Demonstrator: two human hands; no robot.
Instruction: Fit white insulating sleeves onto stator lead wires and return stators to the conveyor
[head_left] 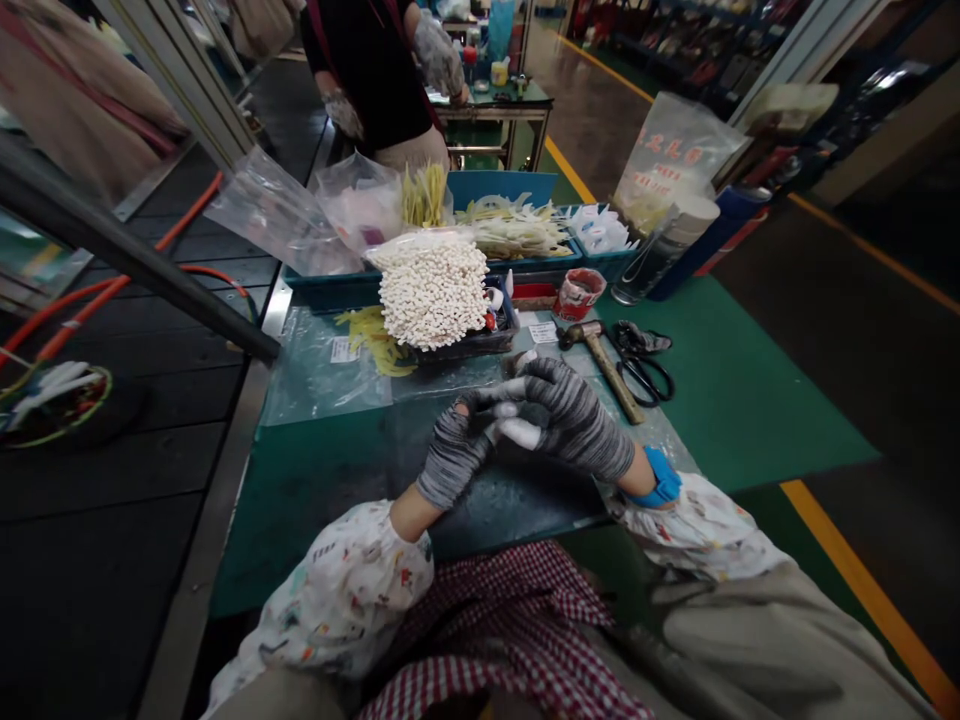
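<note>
My left hand (454, 455) and my right hand (574, 415) wear grey striped gloves with taped fingertips and meet over the near part of the green table (322, 480). Their fingers pinch together around a small white piece (517, 432), too small to name. Just beyond them lies a clear plastic sheet (322, 370) with yellow strips (375, 340). A dense stack of white sticks (433, 292) stands in a dark tray behind that.
A hammer (604, 362) and black scissors (645, 365) lie right of my hands, near a red cup (579, 293). Blue bins (525, 235) with pale parts and plastic bags (285, 215) line the back. Another person (375, 75) stands beyond. A metal bar (135, 255) crosses at left.
</note>
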